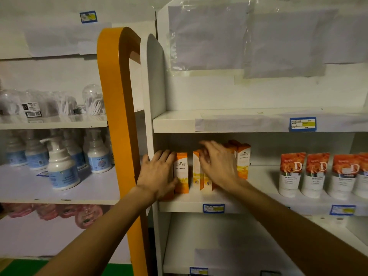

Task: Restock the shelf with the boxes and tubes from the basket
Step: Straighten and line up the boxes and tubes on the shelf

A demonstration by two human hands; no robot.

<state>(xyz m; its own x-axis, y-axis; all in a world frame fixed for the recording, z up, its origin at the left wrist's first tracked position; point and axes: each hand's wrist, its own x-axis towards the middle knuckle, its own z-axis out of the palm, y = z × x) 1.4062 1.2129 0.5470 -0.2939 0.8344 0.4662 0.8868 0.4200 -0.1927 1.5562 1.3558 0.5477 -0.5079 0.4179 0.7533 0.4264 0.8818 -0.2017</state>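
Several orange-and-white boxes stand upright in a row at the left end of the middle white shelf. My left hand lies flat against the left side of the leftmost box, fingers spread. My right hand reaches over the boxes in the middle of the row, fingers curled on their tops; which box it touches is hidden. One more orange box stands behind it to the right. Red-and-white tubes stand in a row further right. The basket is out of view.
An orange-edged upright panel divides this unit from the left one, which holds pump bottles and clear containers. The shelf above carries paper sheets and a blue price tag. A lower white shelf lies below.
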